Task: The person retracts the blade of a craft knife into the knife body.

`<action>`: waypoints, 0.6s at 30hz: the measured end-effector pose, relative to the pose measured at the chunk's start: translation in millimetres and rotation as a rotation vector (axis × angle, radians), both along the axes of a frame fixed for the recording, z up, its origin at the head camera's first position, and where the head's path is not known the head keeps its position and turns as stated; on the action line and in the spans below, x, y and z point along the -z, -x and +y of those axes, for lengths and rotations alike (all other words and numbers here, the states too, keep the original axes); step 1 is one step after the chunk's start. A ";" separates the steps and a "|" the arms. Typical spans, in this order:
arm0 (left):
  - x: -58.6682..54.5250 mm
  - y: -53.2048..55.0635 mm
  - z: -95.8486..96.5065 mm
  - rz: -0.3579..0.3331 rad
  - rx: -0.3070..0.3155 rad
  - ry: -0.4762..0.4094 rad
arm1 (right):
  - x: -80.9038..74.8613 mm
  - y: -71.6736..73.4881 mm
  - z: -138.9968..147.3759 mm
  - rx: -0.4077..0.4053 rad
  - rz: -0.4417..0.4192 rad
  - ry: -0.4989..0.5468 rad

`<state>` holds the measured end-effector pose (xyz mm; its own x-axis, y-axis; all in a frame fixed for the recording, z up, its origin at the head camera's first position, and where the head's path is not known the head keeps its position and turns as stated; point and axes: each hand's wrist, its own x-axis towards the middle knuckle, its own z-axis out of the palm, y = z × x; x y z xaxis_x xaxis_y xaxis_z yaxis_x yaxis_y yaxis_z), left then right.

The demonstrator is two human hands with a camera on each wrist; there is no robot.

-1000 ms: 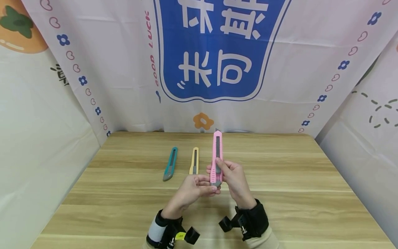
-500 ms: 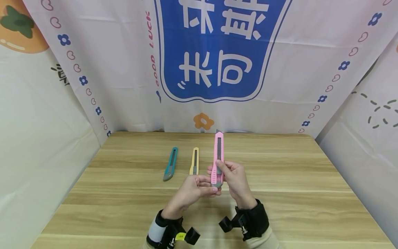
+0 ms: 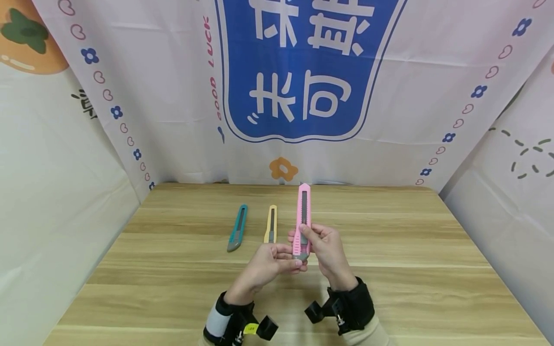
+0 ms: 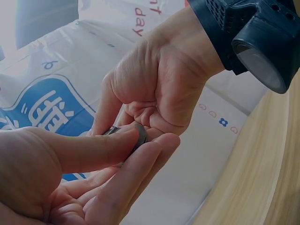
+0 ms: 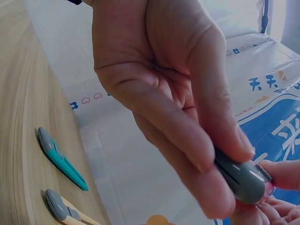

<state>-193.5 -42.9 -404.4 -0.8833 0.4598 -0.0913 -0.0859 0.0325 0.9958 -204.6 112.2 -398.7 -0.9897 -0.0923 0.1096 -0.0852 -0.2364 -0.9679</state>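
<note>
Both hands hold a pink utility knife point(image 3: 304, 206) upright above the table in the head view, with just a sliver of its blade showing at the top. My left hand point(image 3: 268, 264) pinches the knife's grey end cap point(image 5: 244, 183) between thumb and fingers. The right hand point(image 3: 325, 247) grips the body from the right, its thumb point(image 3: 308, 231) on the slider. In the left wrist view the left hand point(image 4: 89, 159) hides most of the knife. A yellow utility knife point(image 3: 271, 223) lies on the table behind the left hand, which covers its lower end.
Left of the yellow one, a teal utility knife point(image 3: 237, 228) lies on the wooden table point(image 3: 173, 269). A printed white cloth point(image 3: 186, 144) hangs along the table's back edge, with more white cloth at both sides.
The right thumb has slid slightly down the pink knife, and less blade sticks out at the top. The knife's top end sits a little lower; the other knives have not moved.
</note>
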 end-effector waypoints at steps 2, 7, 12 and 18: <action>-0.5 -0.5 -0.2 -0.001 -0.001 0.003 | -0.1 -0.1 0.1 -0.003 -0.004 -0.002; 0.3 0.3 0.0 -0.005 0.000 0.011 | 0.9 0.3 1.4 -0.024 -0.006 -0.001; 0.1 0.2 0.2 0.000 0.002 0.011 | 2.0 0.5 1.9 -0.029 0.007 0.005; -0.2 -1.0 -0.4 0.002 -0.005 0.005 | 2.3 0.6 1.1 -0.032 0.019 0.004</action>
